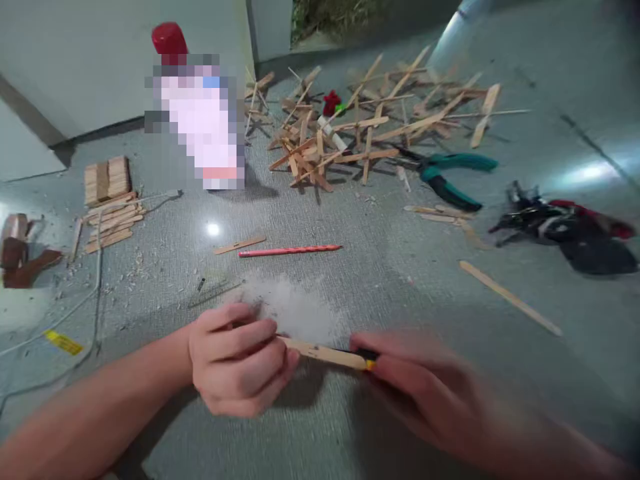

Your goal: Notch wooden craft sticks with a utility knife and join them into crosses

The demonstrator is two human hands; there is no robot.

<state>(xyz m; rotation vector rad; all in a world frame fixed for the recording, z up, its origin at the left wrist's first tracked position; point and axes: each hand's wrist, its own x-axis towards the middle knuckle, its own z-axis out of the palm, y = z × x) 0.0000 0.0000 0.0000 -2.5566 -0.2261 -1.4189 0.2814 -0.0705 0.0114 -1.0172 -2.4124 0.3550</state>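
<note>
My left hand (237, 360) is closed around one end of a flat wooden stick (325, 353), which lies low over the grey floor. My right hand (425, 387), blurred by motion, is closed on a small black and yellow tool (369, 359) whose tip meets the stick's other end. A patch of pale dust (295, 307) spreads just beyond the stick. A red pencil (290, 251) and a short wooden stick (240, 245) lie a little farther out.
A heap of joined wooden sticks (360, 127) sits at the back, green-handled pliers (450, 177) beside it. A red-capped bottle (200, 107) stands back left. Stacked sticks (107, 200) and a cable (95, 267) lie left. A dark tool (565, 227) and long stick (510, 297) lie right.
</note>
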